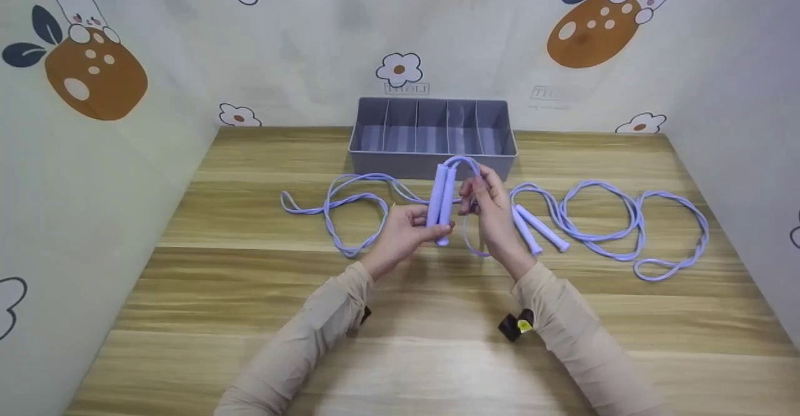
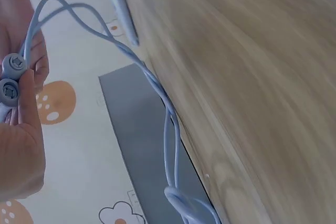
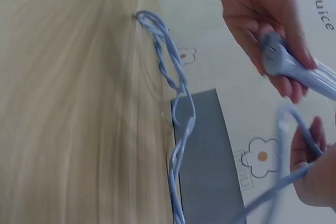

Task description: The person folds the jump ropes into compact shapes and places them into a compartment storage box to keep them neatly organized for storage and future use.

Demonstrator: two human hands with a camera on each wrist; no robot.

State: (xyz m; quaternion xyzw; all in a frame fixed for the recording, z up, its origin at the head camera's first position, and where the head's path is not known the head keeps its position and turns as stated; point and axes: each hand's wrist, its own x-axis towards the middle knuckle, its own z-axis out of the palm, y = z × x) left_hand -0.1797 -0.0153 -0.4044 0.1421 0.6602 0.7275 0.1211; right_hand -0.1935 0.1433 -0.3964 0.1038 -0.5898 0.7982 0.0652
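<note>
My left hand (image 1: 403, 233) grips the two lavender handles (image 1: 436, 198) of a jump rope side by side, roughly upright above the table. At their tops the cord (image 1: 464, 160) bends over toward my right hand (image 1: 495, 219), whose thumb and fingers pinch it. The rest of that rope (image 1: 356, 198) trails leftward in loose, twisted loops. In the left wrist view the handles' round ends (image 2: 13, 66) show beside the left thumb. The right wrist view has the cord (image 3: 283, 182) blurred near the right hand (image 3: 317, 182).
Behind the hands, against the patterned wall, stands a grey box (image 1: 375, 163) with several compartments. To the right lies a second lavender jump rope (image 1: 637, 216), looped on the wood-grain table (image 1: 250, 291), its two handles (image 1: 542, 228) close to the right hand.
</note>
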